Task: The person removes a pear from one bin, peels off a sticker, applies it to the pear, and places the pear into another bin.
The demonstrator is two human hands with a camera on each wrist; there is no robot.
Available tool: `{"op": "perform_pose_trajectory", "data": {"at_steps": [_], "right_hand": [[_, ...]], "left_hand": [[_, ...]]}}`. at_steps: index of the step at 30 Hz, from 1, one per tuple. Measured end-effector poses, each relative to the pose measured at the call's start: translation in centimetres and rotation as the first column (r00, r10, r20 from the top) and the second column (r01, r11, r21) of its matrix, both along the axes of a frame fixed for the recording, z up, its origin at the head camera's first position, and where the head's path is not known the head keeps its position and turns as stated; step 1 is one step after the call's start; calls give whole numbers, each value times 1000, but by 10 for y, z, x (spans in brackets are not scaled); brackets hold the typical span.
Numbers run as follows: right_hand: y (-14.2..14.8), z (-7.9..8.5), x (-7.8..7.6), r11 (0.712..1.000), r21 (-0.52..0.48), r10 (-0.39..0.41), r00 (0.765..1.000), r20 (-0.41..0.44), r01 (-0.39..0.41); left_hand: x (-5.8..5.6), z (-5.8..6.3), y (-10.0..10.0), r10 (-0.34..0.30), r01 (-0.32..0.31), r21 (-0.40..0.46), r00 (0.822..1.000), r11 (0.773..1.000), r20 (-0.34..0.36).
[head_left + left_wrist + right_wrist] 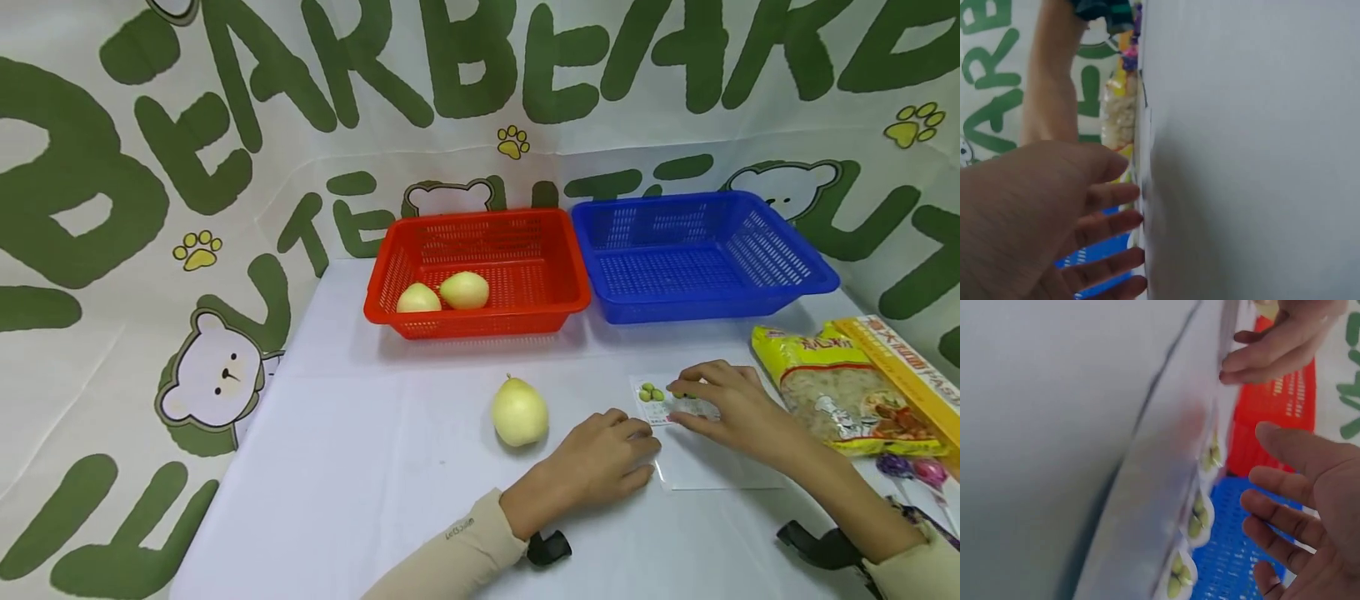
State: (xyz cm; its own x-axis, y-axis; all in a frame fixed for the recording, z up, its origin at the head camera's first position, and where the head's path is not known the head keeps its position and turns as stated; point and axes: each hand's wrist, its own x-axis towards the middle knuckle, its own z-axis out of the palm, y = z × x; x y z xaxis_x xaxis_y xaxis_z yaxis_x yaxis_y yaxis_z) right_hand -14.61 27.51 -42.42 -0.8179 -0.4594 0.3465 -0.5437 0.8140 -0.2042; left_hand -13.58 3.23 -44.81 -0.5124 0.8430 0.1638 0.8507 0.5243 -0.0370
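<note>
On the white-covered worktop (pixel 337 467) lies a flat, clear, rectangular plastic packet (pixel 720 468) printed with green fruit. The left hand (pixel 606 460) is by its left edge, the right hand (pixel 741 414) above its far part, fingers apart on both, probably to steady it.

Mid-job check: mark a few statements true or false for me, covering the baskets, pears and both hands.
1. Two pears are in the red basket. True.
2. In the head view, the blue basket is left of the red one. False: the blue basket is on the right.
3. A third pear is on the table, outside both baskets. True.
4. The left hand grips that third pear. False: the left hand is apart from it.
5. In the head view, the right hand covers part of a clear plastic packet. True.
</note>
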Motion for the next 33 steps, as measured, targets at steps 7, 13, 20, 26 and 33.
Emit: {"op": "perform_pose_trajectory", "data": {"at_steps": [7,13,20,26,33], "right_hand": [[-10,-6,-24,999,34,-29,994,101,26],[-11,-5,-35,998,-42,-42,978,203,52],[-1,22,-27,981,-186,-26,984,178,60],[-12,50,-13,964,-244,-43,965,260,109],[-41,73,2,953,-303,66,956,286,26]], "left_hand": [[-1,-4,-2,31,-31,9,1000,999,1],[0,-8,0,30,-30,29,1000,999,10],[-2,-8,4,36,-36,33,999,999,25],[2,8,-3,74,-172,244,928,954,366],[2,47,-32,-8,-498,658,794,565,608]]}}
